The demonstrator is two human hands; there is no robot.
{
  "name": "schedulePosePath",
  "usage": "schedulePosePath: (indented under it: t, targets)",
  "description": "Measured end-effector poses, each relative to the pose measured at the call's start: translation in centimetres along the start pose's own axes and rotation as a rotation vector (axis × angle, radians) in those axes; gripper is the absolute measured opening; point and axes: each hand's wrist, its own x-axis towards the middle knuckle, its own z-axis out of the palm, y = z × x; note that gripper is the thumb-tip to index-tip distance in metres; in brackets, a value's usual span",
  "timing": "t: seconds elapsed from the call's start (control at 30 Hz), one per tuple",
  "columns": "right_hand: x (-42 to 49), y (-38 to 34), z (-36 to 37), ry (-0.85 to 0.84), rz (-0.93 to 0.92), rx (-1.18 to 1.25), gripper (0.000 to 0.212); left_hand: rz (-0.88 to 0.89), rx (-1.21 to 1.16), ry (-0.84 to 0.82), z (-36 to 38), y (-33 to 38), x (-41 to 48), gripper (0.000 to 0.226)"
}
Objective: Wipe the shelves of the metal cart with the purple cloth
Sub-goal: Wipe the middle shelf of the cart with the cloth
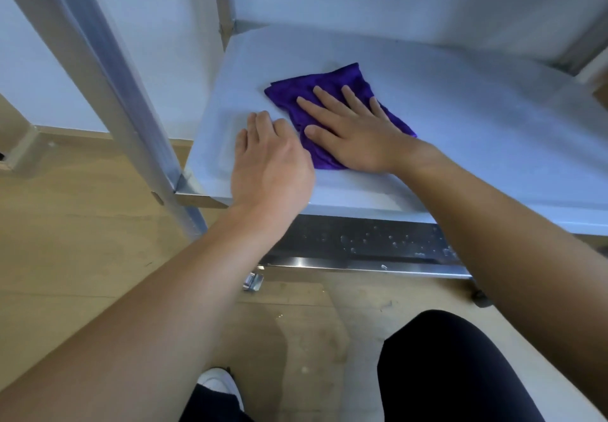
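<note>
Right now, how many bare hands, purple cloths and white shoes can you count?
Bare hands: 2 (left hand, right hand)
Purple fabric cloth: 1
White shoe: 1
Total: 4

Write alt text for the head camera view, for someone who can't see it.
A person's right hand presses flat on a purple cloth on a metal cart shelf, while the left hand rests on the shelf just beside the cloth. Droplets dot the lower shelf beneath, above a wooden floor.
</note>
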Motion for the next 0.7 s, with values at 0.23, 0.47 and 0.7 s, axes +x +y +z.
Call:
schedulePosePath:
  t: [0.23,0.47,0.7]
  targets:
    - [-2.8,1.7,-0.1,0.021,0.04,0.029,0.054,-0.023,0.08,-0.026,0.0,0.9,0.2,0.041]
    - [-6.5,5.0,-0.1,0.017,0.113,0.042,0.054,-0.026,0.148,-0.021,-0.3,2.4,0.2,0.03]
    - [-9.6,8.0,-0.2,0.034,0.204,0.046,0.053,0.383,-0.01,0.039,1.4,9.1,-0.5,0.026]
